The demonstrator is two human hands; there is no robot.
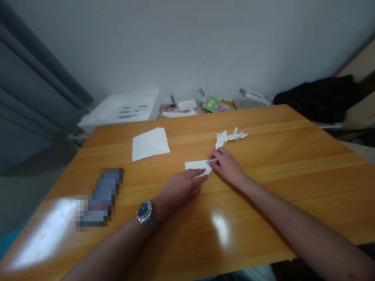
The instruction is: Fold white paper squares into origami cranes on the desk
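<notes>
A small folded piece of white paper (193, 165) lies flat on the wooden table between my hands. My left hand (187, 182), below a metal wristwatch (145, 212), rests on the paper with its fingers stretched out across it. At the paper's right end, my right hand (224, 164) pinches the corner between thumb and fingers. Just beyond my right hand stand white folded paper figures (231, 136), shaped like birds. Farther left is a short stack of white paper sheets (149, 144).
A blurred-out phone-like object (102, 197) lies on the table (258, 222) at the left. Past the far edge are a white tray-like container (125, 105), a green booklet (217, 104) and assorted clutter. Black cloth (316, 97) is heaped at the far right.
</notes>
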